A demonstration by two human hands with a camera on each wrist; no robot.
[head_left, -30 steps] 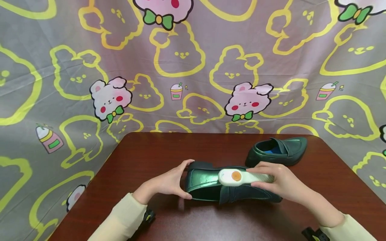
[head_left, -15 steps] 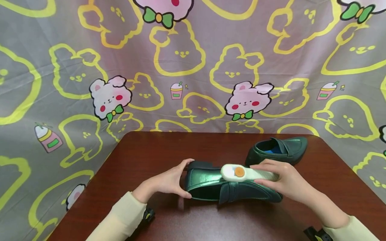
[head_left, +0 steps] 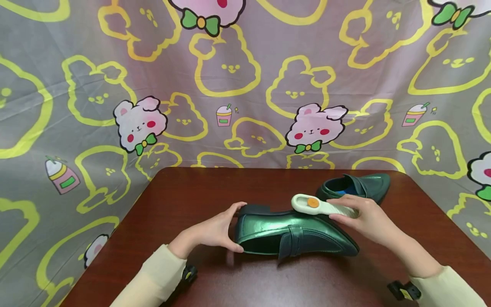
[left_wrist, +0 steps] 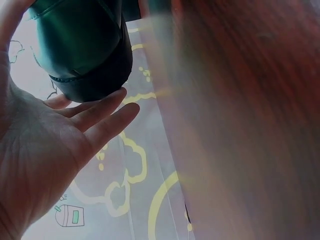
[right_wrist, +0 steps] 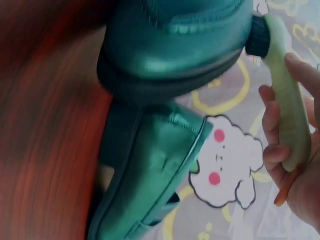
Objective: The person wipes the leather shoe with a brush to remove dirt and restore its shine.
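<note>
A dark green loafer (head_left: 264,226) lies tipped on its side on the table, its opening toward me and its heel to the left. My left hand (head_left: 215,228) holds it by the heel end, thumb by the opening and fingers behind; the left wrist view shows those fingers at the heel (left_wrist: 92,82). In my right hand (head_left: 362,215) is a brush (head_left: 312,204) with a pale green handle and an orange button. Its dark bristles (right_wrist: 257,37) meet the loafer's upward-facing side in the right wrist view.
A second green loafer (head_left: 372,185) with a blue insole stands upright at the back right of the brown table (head_left: 215,183). Behind the table hangs a grey curtain (head_left: 253,102) printed with cartoon animals.
My right hand has moved the brush away from me and slightly right, from across the loafer's side to its far, sole-side edge. The left hand and the loafer stay put.
</note>
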